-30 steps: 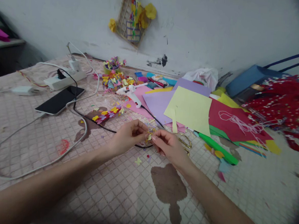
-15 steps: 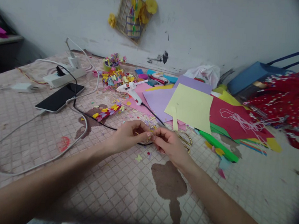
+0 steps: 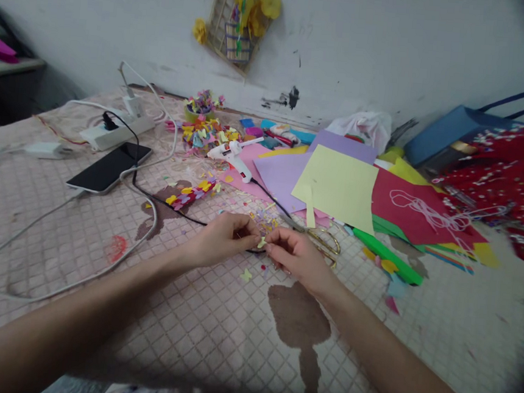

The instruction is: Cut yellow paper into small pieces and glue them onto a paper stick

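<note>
My left hand (image 3: 228, 240) and my right hand (image 3: 300, 255) meet over the quilted cloth, fingertips pinched close together. Between them is a small pale yellow-green paper piece (image 3: 261, 242), which both hands appear to pinch. A similar pale green butterfly cutout (image 3: 246, 275) lies on the cloth just below. Gold-handled scissors (image 3: 326, 241) rest beside my right hand, partly hidden by it. Small coloured paper bits (image 3: 267, 218) are scattered just beyond my fingers. A strip covered with yellow, purple and red cutouts (image 3: 192, 194) lies beyond my left hand.
A white glue gun (image 3: 232, 159) with a black cord lies behind the hands. Coloured paper sheets (image 3: 341, 182) and a green roll (image 3: 389, 258) are on the right. A black phone (image 3: 109, 168), cables and a power strip (image 3: 118, 132) occupy the left.
My fingertips have parted slightly, and the pale paper piece between them shows more clearly. The whole view has shifted a little.
</note>
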{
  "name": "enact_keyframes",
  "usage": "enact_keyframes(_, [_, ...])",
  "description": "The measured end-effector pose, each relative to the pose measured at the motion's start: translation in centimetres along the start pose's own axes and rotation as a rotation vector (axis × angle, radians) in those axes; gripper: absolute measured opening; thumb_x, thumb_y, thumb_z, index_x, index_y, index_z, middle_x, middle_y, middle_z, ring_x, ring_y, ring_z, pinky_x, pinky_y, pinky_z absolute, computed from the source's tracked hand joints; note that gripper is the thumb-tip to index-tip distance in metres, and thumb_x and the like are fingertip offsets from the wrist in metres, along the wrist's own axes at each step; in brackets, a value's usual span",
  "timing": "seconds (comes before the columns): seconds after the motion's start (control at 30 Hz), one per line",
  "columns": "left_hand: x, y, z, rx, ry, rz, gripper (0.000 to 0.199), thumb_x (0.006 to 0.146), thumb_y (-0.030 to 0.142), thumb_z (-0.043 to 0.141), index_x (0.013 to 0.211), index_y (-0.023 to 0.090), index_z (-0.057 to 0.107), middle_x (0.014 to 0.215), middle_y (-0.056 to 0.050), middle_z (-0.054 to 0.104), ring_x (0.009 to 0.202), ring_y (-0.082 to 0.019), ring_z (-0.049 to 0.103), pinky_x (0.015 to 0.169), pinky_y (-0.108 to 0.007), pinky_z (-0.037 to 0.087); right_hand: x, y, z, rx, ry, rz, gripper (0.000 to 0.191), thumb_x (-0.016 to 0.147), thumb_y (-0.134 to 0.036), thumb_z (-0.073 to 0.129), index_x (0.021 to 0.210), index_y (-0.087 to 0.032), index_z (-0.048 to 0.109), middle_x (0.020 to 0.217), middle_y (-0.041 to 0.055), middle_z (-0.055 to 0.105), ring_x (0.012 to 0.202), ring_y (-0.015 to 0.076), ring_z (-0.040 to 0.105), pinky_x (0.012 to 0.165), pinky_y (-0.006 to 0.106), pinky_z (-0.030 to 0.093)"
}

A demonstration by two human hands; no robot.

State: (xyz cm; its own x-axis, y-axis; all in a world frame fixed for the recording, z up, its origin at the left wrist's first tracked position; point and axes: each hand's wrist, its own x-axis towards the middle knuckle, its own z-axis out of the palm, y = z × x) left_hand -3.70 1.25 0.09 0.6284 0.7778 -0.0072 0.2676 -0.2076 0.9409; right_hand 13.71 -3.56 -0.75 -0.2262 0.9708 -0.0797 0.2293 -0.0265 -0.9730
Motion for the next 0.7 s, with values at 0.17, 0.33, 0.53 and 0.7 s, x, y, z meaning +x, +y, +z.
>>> enact_keyframes(0.17, [-0.1, -0.3, -0.1, -0.069, -0.048, 0.004, 0.014, 0.074, 0.026, 0.055, 0.070, 0.013, 0.058, 0.061, 0.001, 0.055, 0.055, -0.008, 0.047, 0.051, -0.020, 0.038, -0.1, -0.2, 0.1, 0.010, -0.019, 0.010, 0.007, 0.077, -0.024, 0.053, 0.075, -0.018, 0.054, 0.057, -0.0054, 0.045, 0.044, 0.0052, 0.037, 0.038, 0.017, 0.028])
enact_keyframes(0.33, [-0.1, -0.5, -0.3, -0.109, -0.087, -0.027, 0.015, 0.075, 0.027, 0.055, 0.073, 0.013, 0.058, 0.064, 0.000, 0.056, 0.057, -0.008, 0.048, 0.053, -0.020, 0.038, -0.2, -0.6, -0.1, 0.017, -0.013, 0.027, 0.009, 0.078, -0.025, 0.052, 0.075, -0.017, 0.054, 0.058, -0.0050, 0.044, 0.047, 0.0055, 0.039, 0.039, 0.017, 0.030])
enact_keyframes(0.53, [-0.3, 0.0, -0.4, -0.144, -0.092, -0.075, 0.016, 0.074, 0.028, 0.056, 0.070, 0.012, 0.056, 0.059, 0.003, 0.051, 0.053, -0.007, 0.044, 0.050, -0.019, 0.035, 0.0, -0.3, -0.6, 0.015, 0.096, 0.009, 0.013, 0.079, -0.030, 0.052, 0.080, -0.017, 0.056, 0.062, -0.0039, 0.047, 0.046, 0.0059, 0.040, 0.039, 0.018, 0.029])
enact_keyframes(0.7, [-0.5, 0.2, -0.4, -0.153, -0.071, -0.068, 0.014, 0.073, 0.024, 0.057, 0.068, 0.012, 0.055, 0.058, 0.003, 0.051, 0.053, -0.006, 0.045, 0.051, -0.019, 0.036, 0.0, -0.5, -2.4, -0.275, 0.183, -0.110, 0.013, 0.080, -0.029, 0.049, 0.077, -0.018, 0.056, 0.062, -0.0030, 0.051, 0.051, 0.0091, 0.045, 0.048, 0.022, 0.034])
